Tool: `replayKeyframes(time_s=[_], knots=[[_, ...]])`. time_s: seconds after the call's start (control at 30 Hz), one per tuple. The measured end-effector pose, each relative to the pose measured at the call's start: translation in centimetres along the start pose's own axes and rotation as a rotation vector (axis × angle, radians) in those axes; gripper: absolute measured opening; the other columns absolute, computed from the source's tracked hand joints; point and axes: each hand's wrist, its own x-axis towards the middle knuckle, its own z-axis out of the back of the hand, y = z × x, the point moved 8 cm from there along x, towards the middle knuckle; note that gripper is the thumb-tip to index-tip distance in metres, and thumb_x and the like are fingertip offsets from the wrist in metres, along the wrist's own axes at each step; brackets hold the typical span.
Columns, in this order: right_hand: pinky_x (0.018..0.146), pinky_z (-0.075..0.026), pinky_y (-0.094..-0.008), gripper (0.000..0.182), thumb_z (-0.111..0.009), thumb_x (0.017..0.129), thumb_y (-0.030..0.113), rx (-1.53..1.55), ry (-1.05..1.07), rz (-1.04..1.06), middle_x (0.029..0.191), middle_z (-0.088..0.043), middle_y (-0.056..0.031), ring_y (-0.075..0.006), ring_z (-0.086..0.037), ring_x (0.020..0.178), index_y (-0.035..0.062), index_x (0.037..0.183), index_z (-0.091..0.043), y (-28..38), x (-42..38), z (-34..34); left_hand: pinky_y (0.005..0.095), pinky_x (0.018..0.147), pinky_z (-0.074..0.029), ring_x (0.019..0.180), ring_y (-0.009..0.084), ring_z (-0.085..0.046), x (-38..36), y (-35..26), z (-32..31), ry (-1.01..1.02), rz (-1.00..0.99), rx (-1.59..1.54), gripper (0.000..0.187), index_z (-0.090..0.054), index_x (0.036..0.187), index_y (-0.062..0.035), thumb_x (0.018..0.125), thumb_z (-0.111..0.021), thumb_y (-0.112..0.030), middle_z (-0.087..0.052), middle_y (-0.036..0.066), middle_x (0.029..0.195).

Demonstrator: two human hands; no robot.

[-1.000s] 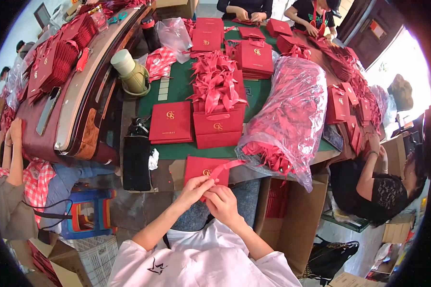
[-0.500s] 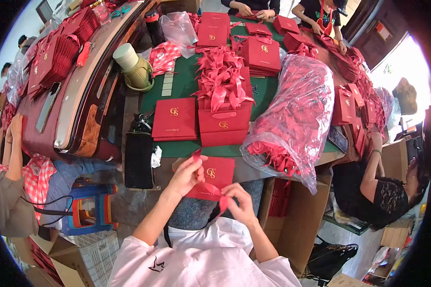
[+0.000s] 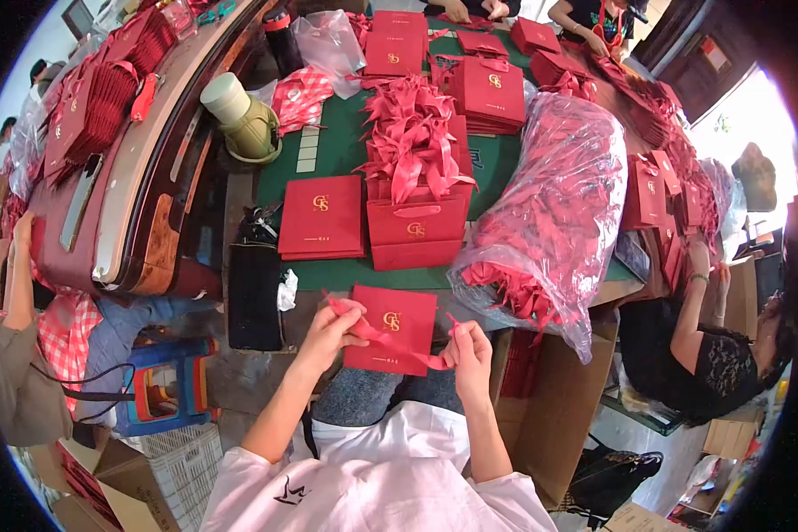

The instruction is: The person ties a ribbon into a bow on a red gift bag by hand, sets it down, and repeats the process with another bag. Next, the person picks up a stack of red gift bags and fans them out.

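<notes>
In the room, a table with a green top (image 3: 337,133) carries stacked red bags (image 3: 324,217), a heap of red ribbons (image 3: 412,133) and a green flask (image 3: 239,124). At its right side lies a clear plastic sack (image 3: 550,204), full of more red ribbons. Before the person, at the near table edge and above the lap, there is one red bag (image 3: 410,306) with gold letters. The left hand (image 3: 331,330) pinches a red ribbon (image 3: 390,340) near one end, between thumb and fingers. The right hand (image 3: 468,350) pinches it near the other end, so it crosses the bag's front.
</notes>
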Motion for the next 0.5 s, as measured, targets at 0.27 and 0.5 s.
replayKeyframes(time_s=[0.27, 0.5], knots=[[0.05, -0.042, -0.0278, 0.015, -0.068, 0.094, 0.016, -0.865, -0.113, 0.262, 0.063, -0.061, -0.0005, -0.0102, -0.057, 0.054, 0.0024, 0.088, -0.065, 1.2, 1.6, -2.3, 0.0332, 0.064, -0.052, 0.067, 0.0183, -0.064, 0.0, -4.9, -4.5, -0.132, -0.464, 1.006, 0.013, -0.067, 0.088, -0.0033, 0.086, -0.072, -0.015, -0.066, 0.006, 0.077], [0.056, -0.05, -0.0443, 0.019, -0.07, 0.091, 0.025, -1.284, -0.16, 0.347, 0.067, -0.064, -0.0183, -0.0376, -0.066, 0.063, 0.0075, 0.091, -0.063, 1.7, 2.3, -4.0, 0.0423, 0.087, -0.047, 0.1, 0.0301, -0.053, 1.2, -5.3, -8.6, -0.077, -0.78, 1.344, 0.034, -0.07, 0.105, -0.0071, 0.074, -0.08, -0.017, -0.06, 0.007, 0.103]])
